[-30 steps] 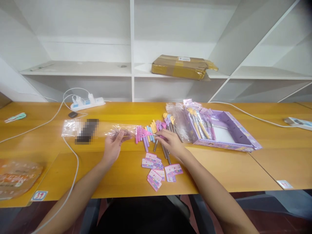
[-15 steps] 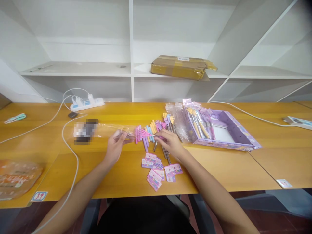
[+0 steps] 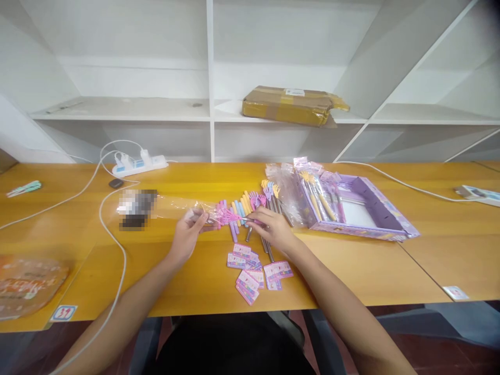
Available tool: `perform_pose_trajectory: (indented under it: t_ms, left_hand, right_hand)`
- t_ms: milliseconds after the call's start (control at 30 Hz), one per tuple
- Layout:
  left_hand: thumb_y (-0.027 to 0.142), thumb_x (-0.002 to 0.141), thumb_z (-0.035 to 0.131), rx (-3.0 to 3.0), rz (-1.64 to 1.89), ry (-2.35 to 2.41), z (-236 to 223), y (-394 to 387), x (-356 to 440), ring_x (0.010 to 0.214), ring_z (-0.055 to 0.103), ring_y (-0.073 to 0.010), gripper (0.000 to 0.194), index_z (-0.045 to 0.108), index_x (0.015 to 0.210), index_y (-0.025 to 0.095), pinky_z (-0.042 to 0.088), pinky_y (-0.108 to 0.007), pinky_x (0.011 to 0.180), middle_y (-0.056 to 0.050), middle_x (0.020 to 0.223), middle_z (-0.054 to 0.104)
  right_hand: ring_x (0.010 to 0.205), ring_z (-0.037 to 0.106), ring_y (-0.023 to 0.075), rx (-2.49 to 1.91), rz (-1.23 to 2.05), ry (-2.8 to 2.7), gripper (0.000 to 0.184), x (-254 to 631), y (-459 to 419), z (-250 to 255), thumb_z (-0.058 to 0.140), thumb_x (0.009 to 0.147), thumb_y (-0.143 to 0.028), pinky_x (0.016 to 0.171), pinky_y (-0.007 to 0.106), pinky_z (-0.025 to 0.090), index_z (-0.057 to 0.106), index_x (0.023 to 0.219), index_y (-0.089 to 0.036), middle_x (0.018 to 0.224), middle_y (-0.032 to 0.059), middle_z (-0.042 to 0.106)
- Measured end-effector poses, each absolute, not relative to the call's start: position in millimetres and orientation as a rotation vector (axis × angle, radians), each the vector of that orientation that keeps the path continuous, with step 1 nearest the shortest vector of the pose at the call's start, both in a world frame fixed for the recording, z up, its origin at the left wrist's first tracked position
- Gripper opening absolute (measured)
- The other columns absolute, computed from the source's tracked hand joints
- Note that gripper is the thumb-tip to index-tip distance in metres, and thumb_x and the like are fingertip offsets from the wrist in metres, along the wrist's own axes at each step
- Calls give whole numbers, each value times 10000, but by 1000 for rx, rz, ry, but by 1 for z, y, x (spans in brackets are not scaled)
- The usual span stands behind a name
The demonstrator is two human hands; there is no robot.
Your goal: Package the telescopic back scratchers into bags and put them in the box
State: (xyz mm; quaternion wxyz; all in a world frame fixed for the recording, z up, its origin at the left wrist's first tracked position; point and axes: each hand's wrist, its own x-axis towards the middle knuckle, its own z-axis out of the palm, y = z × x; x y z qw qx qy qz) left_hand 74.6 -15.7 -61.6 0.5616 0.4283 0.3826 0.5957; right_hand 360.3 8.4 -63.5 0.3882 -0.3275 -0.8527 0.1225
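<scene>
My left hand (image 3: 188,232) pinches the mouth of a long clear plastic bag (image 3: 172,204), which stretches away to the left. Between thumb and fingers, my right hand (image 3: 270,226) grips the metal rod of a pink back scratcher (image 3: 229,215). Its claw-shaped head is at the bag's mouth; I cannot tell how far inside it is. Beneath and beside my hands lie several pink, purple, blue and yellow handles (image 3: 238,209). More back scratcher heads on metal rods (image 3: 269,192) are heaped by my right hand. Printed cards (image 3: 247,286) lie scattered nearer to me.
A purple display box (image 3: 390,211) on the right holds bagged back scratchers (image 3: 318,198), with empty clear bags (image 3: 285,187) beside it. A power strip (image 3: 140,165) with white cables stands back left. An orange package (image 3: 31,286) lies front left. A taped carton (image 3: 289,105) sits on the shelf.
The pink head has shifted slightly to the left and down, closer to my left hand, and the bag's mouth now reaches over part of it. My right hand keeps its grip.
</scene>
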Motion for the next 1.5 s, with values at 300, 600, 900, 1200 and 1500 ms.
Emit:
perform_pose_trajectory:
  t_ms: [300,600,900,1200,1500]
  left_hand:
    - [370,765,937,881,1422,880,-67,-15,79,857,764,-182,366,725,990,175,677,-353,800,-25,961,777]
    - [409,783,914,1096,1219,935,-72,-18,78,904,775,-237,330,806,985,171,668,-400,884,-70,986,812]
    - [415,788,912,999,1335,920,-74,-18,84,916,780,-225,325,810,996,186,660,-386,901,-66,1017,818]
    - [379,739,959,781,1542,874,-57,-4,68,895,773,-181,315,783,880,158,644,-355,908,-54,937,805]
    - [423,754,940,917,1304,917,-75,-16,81,879,791,-237,345,802,892,138,668,-426,900,-86,918,817]
  right_hand:
    - [817,658,183,-805,344,-2198,186,357,11,-72,593,1081,-337,738,317,536,736,1131,-229,956,67,702]
    - [870,677,200,-798,351,-2277,232,354,12,-78,564,1093,-360,769,329,537,750,1147,-231,983,76,703]
    - [839,650,189,-922,538,-2310,236,345,5,-71,647,1051,-405,761,306,485,710,1180,-217,985,59,703]
    - [787,608,189,-965,609,-2274,255,354,12,-68,539,1099,-343,756,306,458,700,965,-197,839,33,629]
    - [829,660,196,-873,662,-2262,258,349,8,-73,594,1077,-389,780,319,509,771,1104,-203,882,54,692]
